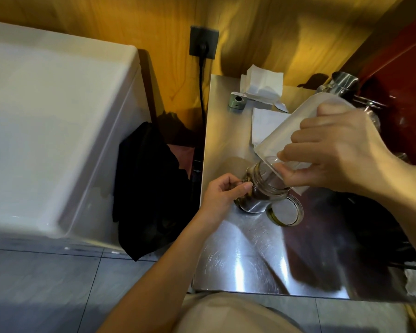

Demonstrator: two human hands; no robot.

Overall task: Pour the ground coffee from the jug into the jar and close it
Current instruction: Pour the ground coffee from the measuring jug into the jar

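Observation:
A glass jar [257,195] holding dark ground coffee stands on the steel counter [238,260]. My left hand [222,193] grips the jar's left side. My right hand [341,150] holds a frosted translucent jug [296,131] tipped steeply down, its spout over the jar's mouth. The jar's round lid [285,211] lies flat on the counter just right of the jar, touching it. I cannot tell whether coffee is flowing.
White paper towels [262,85] and a small green device [237,99] sit at the counter's back. A metal pot [344,82] stands at the far right. A white appliance [58,116] and dark cloth [149,188] are to the left.

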